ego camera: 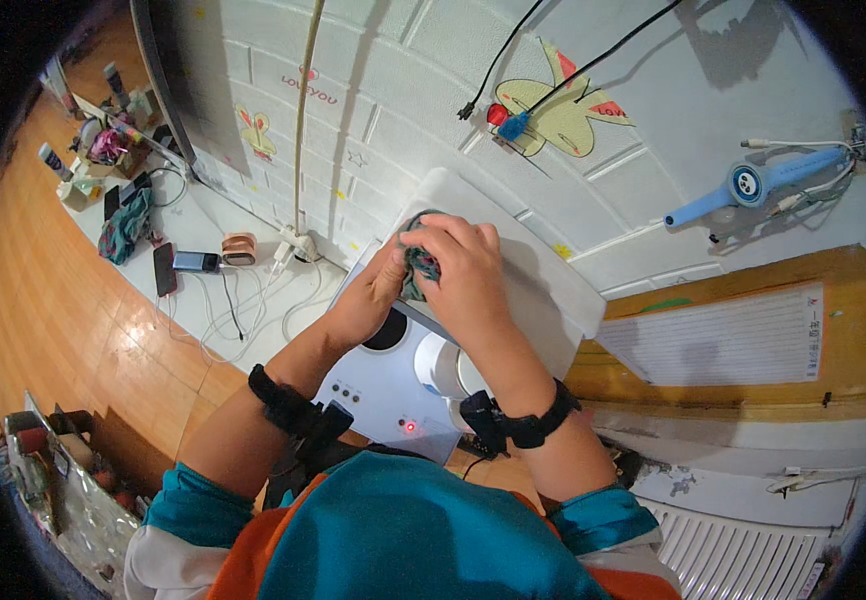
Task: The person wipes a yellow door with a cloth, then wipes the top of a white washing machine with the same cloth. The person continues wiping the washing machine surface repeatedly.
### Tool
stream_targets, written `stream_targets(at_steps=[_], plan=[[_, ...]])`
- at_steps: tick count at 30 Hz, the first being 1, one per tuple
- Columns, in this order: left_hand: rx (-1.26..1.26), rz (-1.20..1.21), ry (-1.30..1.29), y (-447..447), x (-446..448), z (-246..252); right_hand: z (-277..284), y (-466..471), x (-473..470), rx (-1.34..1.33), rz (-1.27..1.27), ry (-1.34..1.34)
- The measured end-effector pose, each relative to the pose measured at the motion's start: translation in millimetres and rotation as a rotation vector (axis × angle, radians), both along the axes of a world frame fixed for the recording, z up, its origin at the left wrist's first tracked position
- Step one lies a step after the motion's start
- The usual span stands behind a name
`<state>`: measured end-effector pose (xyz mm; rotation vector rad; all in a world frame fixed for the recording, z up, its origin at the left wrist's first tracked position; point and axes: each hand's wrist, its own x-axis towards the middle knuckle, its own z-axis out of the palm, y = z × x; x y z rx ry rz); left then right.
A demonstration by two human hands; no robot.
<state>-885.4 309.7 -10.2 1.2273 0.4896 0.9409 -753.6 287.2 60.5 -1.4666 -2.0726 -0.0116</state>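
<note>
A bunched dark green patterned cloth (pixel 419 276) is gripped between my two hands, above the white top (pixel 538 281) of an appliance. My left hand (pixel 370 294) presses its thumb along the cloth's left side. From the right, my right hand (pixel 466 274) curls its fingers over the cloth. Below, the appliance's pale front panel (pixel 380 375) shows a dark round opening (pixel 388 332), small buttons and a lit red light. A white round vessel (pixel 436 364) stands there, partly covered by my right forearm.
At left, a white tabletop (pixel 200 300) carries phones (pixel 165 268), tangled white cables (pixel 253 307) and another patterned cloth (pixel 126 229). Two black cables (pixel 489 75) hang before the white brick-pattern wall. A blue watch (pixel 748 184) hangs at right, above a wooden board (pixel 853 322) with lined paper (pixel 725 337).
</note>
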Motion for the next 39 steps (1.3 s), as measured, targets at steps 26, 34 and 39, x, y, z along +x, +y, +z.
stream_targets(at_steps=[26,34,39], plan=[[0.025,-0.036,0.227,7.5,-8.3,-1.5,4.4,-111.6,84.2,-0.072,-0.308,0.116],[-0.012,0.047,0.568,28.6,-15.1,15.2,19.1,-145.3,113.8,-0.101,-0.427,0.136],[0.087,0.018,0.528,53.5,13.1,7.6,30.9,-132.3,119.2,0.086,-0.415,0.194]])
